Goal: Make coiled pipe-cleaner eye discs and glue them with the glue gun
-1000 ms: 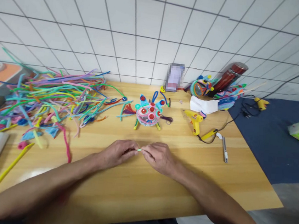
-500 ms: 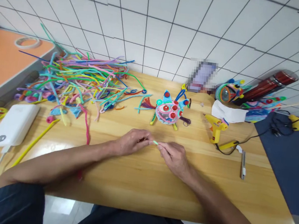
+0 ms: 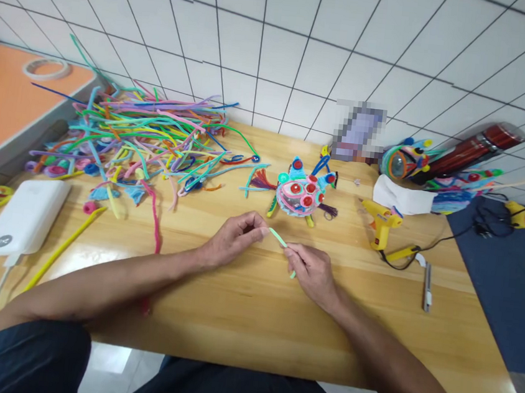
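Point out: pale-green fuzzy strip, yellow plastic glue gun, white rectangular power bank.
Pale-green fuzzy strip (image 3: 278, 237): head view, its exposed upper stretch.
Yellow plastic glue gun (image 3: 381, 232): head view, upper handle.
White rectangular power bank (image 3: 26, 214): head view, middle of its top face.

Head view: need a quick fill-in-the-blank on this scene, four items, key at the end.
1. The left hand and right hand both hold a thin strip coloured light ____.
2. The glue gun on the table has a ____ body.
3. The white power bank lies on the person's ____ side.
4. The roll of tape rests on an ____ surface.

Missing words: green; yellow; left; orange.
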Action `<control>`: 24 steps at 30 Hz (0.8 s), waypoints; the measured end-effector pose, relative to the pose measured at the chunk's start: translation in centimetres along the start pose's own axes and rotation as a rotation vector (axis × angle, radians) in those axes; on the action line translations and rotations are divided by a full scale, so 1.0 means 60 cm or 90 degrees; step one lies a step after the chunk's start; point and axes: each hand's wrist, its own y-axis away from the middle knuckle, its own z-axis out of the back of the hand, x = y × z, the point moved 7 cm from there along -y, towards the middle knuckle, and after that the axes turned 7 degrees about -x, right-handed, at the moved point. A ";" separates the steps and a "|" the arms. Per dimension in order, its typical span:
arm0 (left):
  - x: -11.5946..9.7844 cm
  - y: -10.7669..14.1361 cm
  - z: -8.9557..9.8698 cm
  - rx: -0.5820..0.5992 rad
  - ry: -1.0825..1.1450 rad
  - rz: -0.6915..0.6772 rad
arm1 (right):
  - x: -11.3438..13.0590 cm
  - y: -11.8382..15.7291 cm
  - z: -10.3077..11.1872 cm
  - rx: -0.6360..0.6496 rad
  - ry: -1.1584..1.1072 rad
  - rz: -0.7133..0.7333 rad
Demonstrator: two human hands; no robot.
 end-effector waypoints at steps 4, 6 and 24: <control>0.001 -0.012 0.017 -0.070 0.038 0.003 | -0.005 -0.006 0.006 -0.022 0.043 0.027; 0.002 -0.018 0.024 -0.097 0.051 0.007 | -0.006 -0.009 0.009 -0.023 0.073 0.044; -0.011 0.002 -0.025 0.112 -0.057 -0.032 | 0.026 0.014 0.088 0.075 0.427 0.135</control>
